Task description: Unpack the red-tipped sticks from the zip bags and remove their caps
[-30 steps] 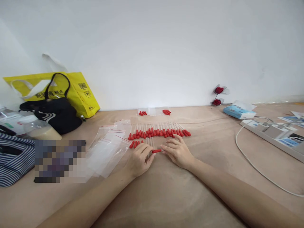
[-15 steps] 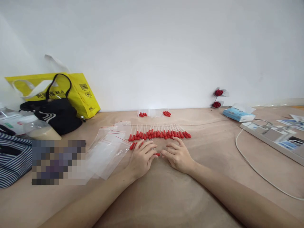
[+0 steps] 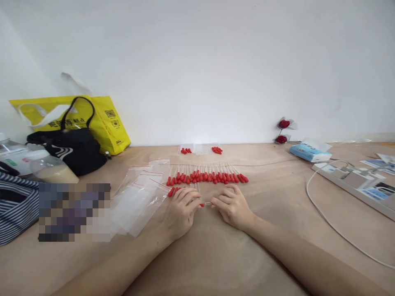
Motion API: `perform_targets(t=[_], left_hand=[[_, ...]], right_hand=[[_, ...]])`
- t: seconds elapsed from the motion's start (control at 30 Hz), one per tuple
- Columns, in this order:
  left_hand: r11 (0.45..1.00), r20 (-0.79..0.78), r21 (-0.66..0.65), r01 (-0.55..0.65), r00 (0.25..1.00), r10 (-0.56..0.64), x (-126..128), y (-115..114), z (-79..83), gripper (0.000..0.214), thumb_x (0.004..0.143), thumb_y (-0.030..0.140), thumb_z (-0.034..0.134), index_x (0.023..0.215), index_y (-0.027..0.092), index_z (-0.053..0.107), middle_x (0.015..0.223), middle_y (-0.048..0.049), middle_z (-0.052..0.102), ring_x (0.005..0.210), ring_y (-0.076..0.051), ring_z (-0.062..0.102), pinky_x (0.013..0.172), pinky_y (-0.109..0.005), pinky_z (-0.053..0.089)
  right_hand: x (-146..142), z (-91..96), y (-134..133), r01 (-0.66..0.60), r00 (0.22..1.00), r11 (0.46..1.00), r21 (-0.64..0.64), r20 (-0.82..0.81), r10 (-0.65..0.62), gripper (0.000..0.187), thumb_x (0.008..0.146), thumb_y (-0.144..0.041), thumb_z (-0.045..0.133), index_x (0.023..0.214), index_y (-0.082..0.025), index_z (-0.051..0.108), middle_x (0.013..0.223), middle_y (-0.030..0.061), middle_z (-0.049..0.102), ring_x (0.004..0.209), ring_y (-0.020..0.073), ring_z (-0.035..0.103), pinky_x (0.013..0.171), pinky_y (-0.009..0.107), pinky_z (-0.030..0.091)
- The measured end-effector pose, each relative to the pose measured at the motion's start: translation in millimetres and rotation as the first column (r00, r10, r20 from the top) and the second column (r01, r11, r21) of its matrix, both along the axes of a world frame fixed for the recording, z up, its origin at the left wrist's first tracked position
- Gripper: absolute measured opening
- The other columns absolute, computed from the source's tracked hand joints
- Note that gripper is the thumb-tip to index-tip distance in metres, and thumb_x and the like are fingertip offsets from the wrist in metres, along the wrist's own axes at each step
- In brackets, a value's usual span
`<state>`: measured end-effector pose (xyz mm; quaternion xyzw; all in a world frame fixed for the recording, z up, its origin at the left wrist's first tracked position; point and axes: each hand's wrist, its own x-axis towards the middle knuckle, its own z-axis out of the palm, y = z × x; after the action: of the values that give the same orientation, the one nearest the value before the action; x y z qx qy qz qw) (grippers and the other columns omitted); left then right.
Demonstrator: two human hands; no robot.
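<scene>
My left hand (image 3: 182, 209) and my right hand (image 3: 231, 207) lie close together on the tan table (image 3: 216, 255), fingers curled. Between their fingertips sits a thin clear dropper with a red bulb (image 3: 204, 204); the left fingers pinch the red end and the right fingers pinch the clear tube. Just beyond the hands runs a long row of red-bulbed droppers (image 3: 206, 176). A few more red-bulbed droppers (image 3: 173, 190) lie beside my left hand. A heap of clear zip bags (image 3: 138, 197) with red seals lies to the left.
Two small groups of red caps (image 3: 200, 150) sit near the wall. A yellow bag (image 3: 105, 119), a black handbag (image 3: 74, 148) and a striped bag (image 3: 15, 205) crowd the left. A power strip (image 3: 354, 181) with a white cable (image 3: 324, 209) and a tissue pack (image 3: 310, 151) lie at the right.
Both hands drew slightly back toward me with the dropper. More of its red bulb is now covered by my left fingers, and its clear tube shows between the hands.
</scene>
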<state>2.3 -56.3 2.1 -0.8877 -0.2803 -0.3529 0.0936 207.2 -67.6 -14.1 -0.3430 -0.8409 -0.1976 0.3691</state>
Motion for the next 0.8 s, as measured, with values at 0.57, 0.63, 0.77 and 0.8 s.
perform_targets(t=[0.57,0.63,0.77,0.8], left_hand=[[0.92,0.231,-0.29,-0.262,0.914,0.333,-30.3,25.7,-1.1,0.018,0.08,0.022,0.044,0.096,0.017,0.05,0.079,-0.0023,0.054,0.065,-0.013,0.054,0.061,-0.026,0.047],[0.923,0.207,-0.278,-0.265,0.922,0.327,-29.5,26.9,-1.3,0.011,0.079,0.024,0.047,0.086,0.018,0.051,0.077,-0.0016,0.056,0.064,-0.013,0.054,0.06,-0.026,0.046],[0.927,0.059,-0.2,-0.318,0.94,0.335,-25.4,28.2,-0.4,0.009,0.078,0.027,0.052,0.076,0.019,0.055,0.073,-0.0016,0.06,0.072,-0.017,0.055,0.067,-0.031,0.042],[0.921,0.026,-0.188,-0.342,0.935,0.353,-23.9,28.3,-0.1,0.009,0.077,0.028,0.054,0.075,0.019,0.056,0.072,-0.0013,0.061,0.072,-0.018,0.055,0.068,-0.032,0.041]], right_hand=[[-6.0,-14.0,17.4,-0.067,0.969,0.894,-0.444,-0.243,-0.048,0.035,0.079,-0.006,0.035,0.109,-0.017,0.05,0.095,0.0086,0.053,0.087,0.0161,0.054,0.077,0.03,0.047],[-14.3,-14.3,20.1,-0.021,0.966,0.884,-0.468,-0.237,-0.103,0.031,0.079,-0.006,0.035,0.104,-0.016,0.052,0.092,0.0082,0.053,0.085,0.0167,0.054,0.077,0.031,0.047],[-32.6,-14.7,26.1,0.055,0.963,0.859,-0.508,-0.2,-0.18,0.032,0.078,-0.004,0.035,0.103,-0.015,0.053,0.094,0.0093,0.051,0.086,0.0164,0.053,0.079,0.029,0.046],[-35.9,-14.6,27.2,0.061,0.964,0.855,-0.515,-0.19,-0.183,0.032,0.078,-0.004,0.036,0.103,-0.014,0.053,0.095,0.0098,0.051,0.087,0.0163,0.053,0.079,0.029,0.046]])
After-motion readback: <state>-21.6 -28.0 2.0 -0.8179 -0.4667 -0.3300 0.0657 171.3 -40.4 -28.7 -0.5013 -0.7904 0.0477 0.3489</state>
